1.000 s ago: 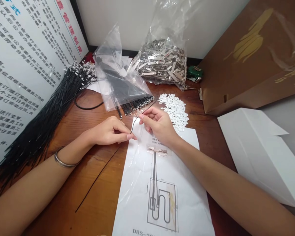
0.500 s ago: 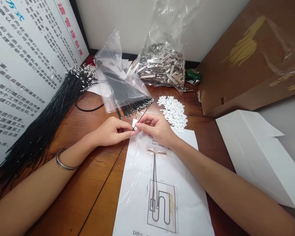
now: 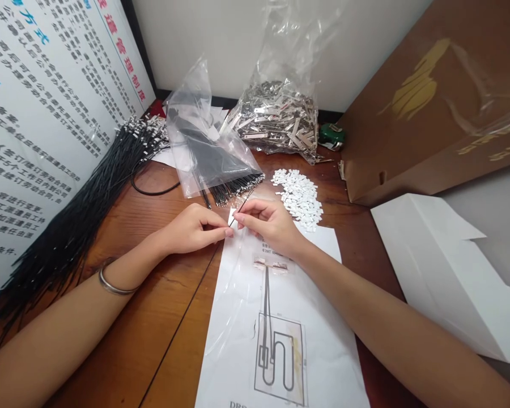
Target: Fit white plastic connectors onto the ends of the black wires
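A long thin black wire (image 3: 182,321) runs from the bottom left of the view up through both hands. My left hand (image 3: 195,226) pinches it between thumb and forefinger. Close beside those fingertips, my right hand (image 3: 272,224) grips the same wire, with its other fingers curled. A short length of it sticks out past the right fingertips, toward a clear bag (image 3: 212,147) of black wires with metal ends. Under the hands lies a white sheet (image 3: 233,317) with a printed drawing of a looped line in a rectangle. Whatever sits right between the fingertips is too small to make out.
A pile of small white pieces (image 3: 300,198) lies beyond my right hand. Behind it are a clear bag of flat metal parts (image 3: 276,122) and a green object (image 3: 332,136). Bundled black wires (image 3: 80,209) lie left; a brown box (image 3: 408,102) and white carton (image 3: 446,272) stand right.
The wire has shifted slightly: less of it shows beyond my right fingertips, and its lower part lies a little farther right. Both hands keep nearly the same place and pinch. The view has tilted slightly.
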Available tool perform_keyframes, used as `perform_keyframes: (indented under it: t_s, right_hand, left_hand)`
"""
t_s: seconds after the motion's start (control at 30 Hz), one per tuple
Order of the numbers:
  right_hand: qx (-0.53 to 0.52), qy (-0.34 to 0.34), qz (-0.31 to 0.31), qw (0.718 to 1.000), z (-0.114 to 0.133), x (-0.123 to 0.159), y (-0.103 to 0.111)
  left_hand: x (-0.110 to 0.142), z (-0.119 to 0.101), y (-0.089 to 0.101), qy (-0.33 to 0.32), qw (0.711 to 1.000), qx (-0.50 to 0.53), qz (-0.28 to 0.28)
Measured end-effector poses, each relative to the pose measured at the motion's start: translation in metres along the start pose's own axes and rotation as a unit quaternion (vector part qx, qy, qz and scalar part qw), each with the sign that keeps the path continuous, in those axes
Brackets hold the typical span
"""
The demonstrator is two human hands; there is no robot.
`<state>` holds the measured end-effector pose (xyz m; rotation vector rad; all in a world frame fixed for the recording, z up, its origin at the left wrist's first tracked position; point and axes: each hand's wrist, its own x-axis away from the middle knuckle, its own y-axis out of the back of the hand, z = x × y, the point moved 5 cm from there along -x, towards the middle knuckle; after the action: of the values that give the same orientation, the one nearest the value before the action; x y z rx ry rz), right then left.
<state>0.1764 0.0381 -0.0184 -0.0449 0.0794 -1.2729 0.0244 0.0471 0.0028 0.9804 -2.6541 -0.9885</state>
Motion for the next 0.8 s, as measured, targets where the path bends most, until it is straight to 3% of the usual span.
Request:
perform_keyframes:
  t_s: [0.2, 0.3, 0.47, 0.63, 0.8]
  right_hand:
    - [-0.077, -0.02, -0.064, 0.995, -0.008, -0.002, 0.009]
    - [-0.063, -0.01, -0.048, 0.997, -0.006, -0.002, 0.006]
    - [-0.001, 0.019, -0.004, 1.0, 0.001, 0.0, -0.001]
    - [-0.005, 0.012, -0.014, 1.0, -0.003, -0.001, 0.003]
    - [-0.015, -0.004, -0.016, 1.0, -0.003, -0.001, 0.003]
  left_hand:
    - [0.0, 0.0, -0.001, -0.002, 1.0, -0.023, 0.007]
    - [0.0, -0.002, 0.0, 0.009, 1.0, 0.001, -0.009]
    - [-0.001, -0.002, 0.003, 0.074, 0.985, 0.111, -0.111]
    - [-0.002, -0.002, -0.01, 0.147, 0.951, 0.243, -0.118]
    - [-0.003, -0.001, -0.012, 0.156, 0.947, 0.252, -0.127]
